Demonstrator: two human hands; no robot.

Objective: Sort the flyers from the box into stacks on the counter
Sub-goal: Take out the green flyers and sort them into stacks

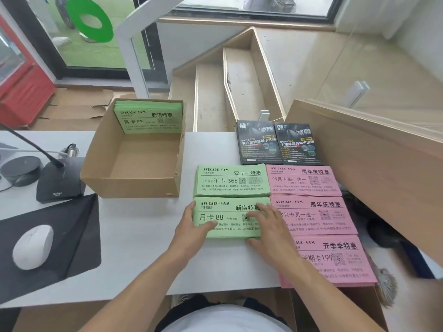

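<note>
The white table (pixel 134 248) carries a cardboard box (pixel 134 178) toward its far edge, with a stack of green flyers (pixel 149 121) leaning against the box's far wall. Right of the box, sorted stacks run toward the right edge: two dark stacks (pixel 279 143) farthest back, a green stack (pixel 231 180) beside pink stacks (pixel 314 214). At the near edge the left hand (pixel 191 226) and right hand (pixel 266 228) grip the nearest green stack (pixel 227 219) from either side, fingers (pixel 257 213) lying on top, thumbs curled at its edges. A mouse (pixel 32 245) sits near the left edge.
</note>
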